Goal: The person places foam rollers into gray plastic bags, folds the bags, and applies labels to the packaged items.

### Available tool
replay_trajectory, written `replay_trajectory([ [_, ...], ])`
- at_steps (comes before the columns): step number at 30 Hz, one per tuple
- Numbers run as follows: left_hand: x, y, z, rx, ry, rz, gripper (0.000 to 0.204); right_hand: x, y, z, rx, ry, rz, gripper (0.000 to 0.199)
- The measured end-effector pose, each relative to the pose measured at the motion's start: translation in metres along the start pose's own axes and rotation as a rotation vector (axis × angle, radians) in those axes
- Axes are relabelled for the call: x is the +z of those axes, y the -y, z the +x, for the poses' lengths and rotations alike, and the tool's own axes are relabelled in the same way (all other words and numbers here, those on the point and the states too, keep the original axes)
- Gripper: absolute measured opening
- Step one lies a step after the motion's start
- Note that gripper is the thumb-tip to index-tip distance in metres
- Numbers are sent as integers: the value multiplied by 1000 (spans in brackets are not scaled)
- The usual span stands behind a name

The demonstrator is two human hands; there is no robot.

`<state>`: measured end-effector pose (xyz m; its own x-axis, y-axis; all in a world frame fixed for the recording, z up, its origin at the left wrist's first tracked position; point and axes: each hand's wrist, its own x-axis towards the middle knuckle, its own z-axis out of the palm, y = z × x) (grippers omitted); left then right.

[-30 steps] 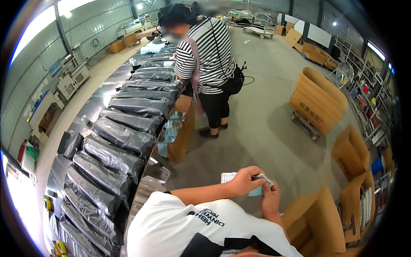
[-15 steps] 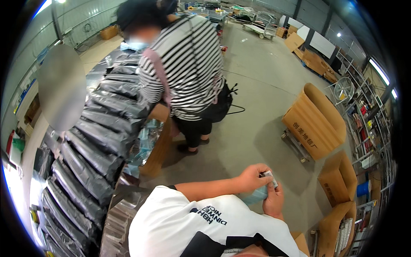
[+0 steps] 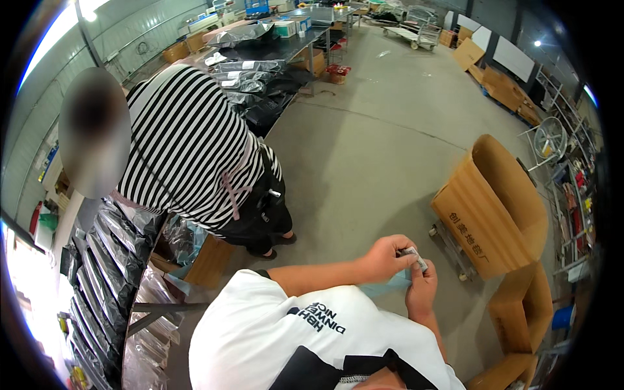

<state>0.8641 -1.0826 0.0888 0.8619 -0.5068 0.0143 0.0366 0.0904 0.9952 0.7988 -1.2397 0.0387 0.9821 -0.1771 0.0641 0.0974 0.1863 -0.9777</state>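
In front of my chest, my left hand [image 3: 389, 257] and my right hand [image 3: 422, 290] are close together, fingers pinched. Between them is a small white printed label [image 3: 419, 259], gripped by both hands. A thin light-blue sheet [image 3: 390, 284] shows below my left hand, partly hidden by my forearm; whether it is joined to the label I cannot tell. Off to my left, a co-worker in a striped top [image 3: 195, 143] leans over a row of long packages in dark plastic [image 3: 107, 260] on the table. The co-worker's hands are hidden.
A large open cardboard box [image 3: 481, 227] stands on a wheeled dolly at the right, with more open boxes [image 3: 517, 312] nearer me. An open carton [image 3: 211, 263] sits beside the table. Shelving and a fan [image 3: 550, 140] line the right side.
The co-worker has moved nearer along the table and bent over the packages. My view has shifted a little; both hands still hold the label, which is turned slightly.
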Motion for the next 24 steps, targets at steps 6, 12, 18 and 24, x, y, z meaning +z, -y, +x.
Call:
replay_trajectory([
  [6, -35, 6, 129, 27, -162, 62, 10, -8, -17, 152, 1, 86, 82, 16],
  [12, -110, 26, 281, 240, -241, 128, 8, 7, -25, 323, -16, 173, 0, 16],
  [18, -190, -15, 406, 328, -240, -66, 7, 35, -9, 483, -43, 257, -166, 15],
  [24, -322, -28, 471, 409, -484, 108, 7, 96, -58, 626, -100, 639, -376, 8],
])
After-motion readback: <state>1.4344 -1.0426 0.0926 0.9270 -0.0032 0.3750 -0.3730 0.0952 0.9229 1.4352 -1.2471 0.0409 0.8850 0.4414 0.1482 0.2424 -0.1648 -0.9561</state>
